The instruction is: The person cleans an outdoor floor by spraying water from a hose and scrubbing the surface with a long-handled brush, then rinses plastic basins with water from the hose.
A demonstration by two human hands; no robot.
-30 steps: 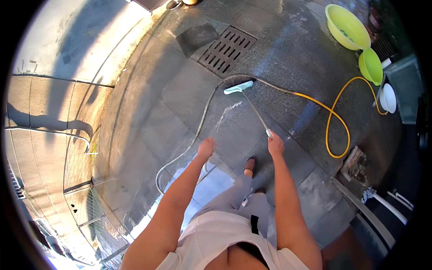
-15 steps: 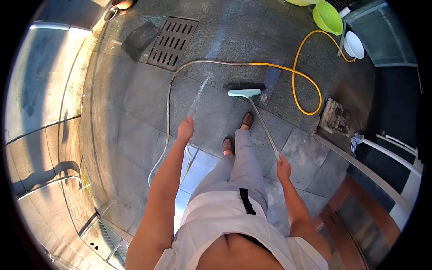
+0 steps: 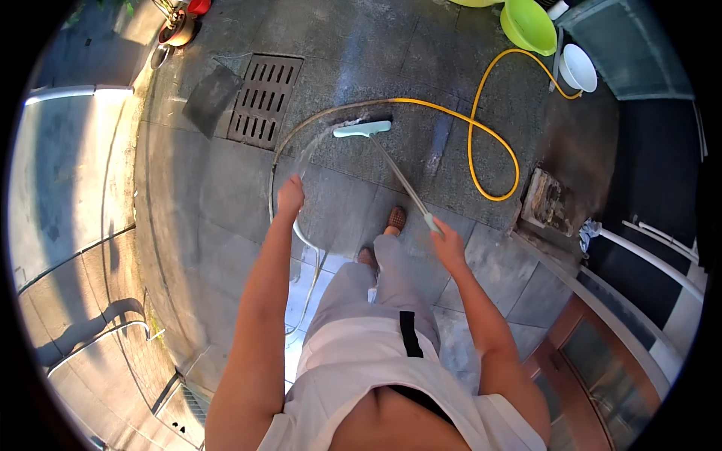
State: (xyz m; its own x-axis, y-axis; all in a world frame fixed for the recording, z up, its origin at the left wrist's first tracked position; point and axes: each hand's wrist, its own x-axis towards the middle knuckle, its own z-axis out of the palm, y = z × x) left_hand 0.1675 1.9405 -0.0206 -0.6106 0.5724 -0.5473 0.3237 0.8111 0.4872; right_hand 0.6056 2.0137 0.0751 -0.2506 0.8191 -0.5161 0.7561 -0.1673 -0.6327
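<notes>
The handle of the pale blue brush (image 3: 362,129) is held by the right hand (image 3: 449,244), its fingers wrapped closed; the brush head is placed at eleven o'clock from that hand. The hose (image 3: 436,107) is gripped by the left hand (image 3: 291,195), fingers curled tight, and water (image 3: 304,158) is sent toward one o'clock, beside the head. A drain grate (image 3: 265,101) is set between nine and ten o'clock from the brush head.

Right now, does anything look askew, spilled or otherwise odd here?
The dark flat piece beside the drain grate lies askew, at an angle to it. The yellow hose crosses itself in a loose loop, perhaps a trip risk. Water near the brush head seems deliberate, not a spill.
</notes>
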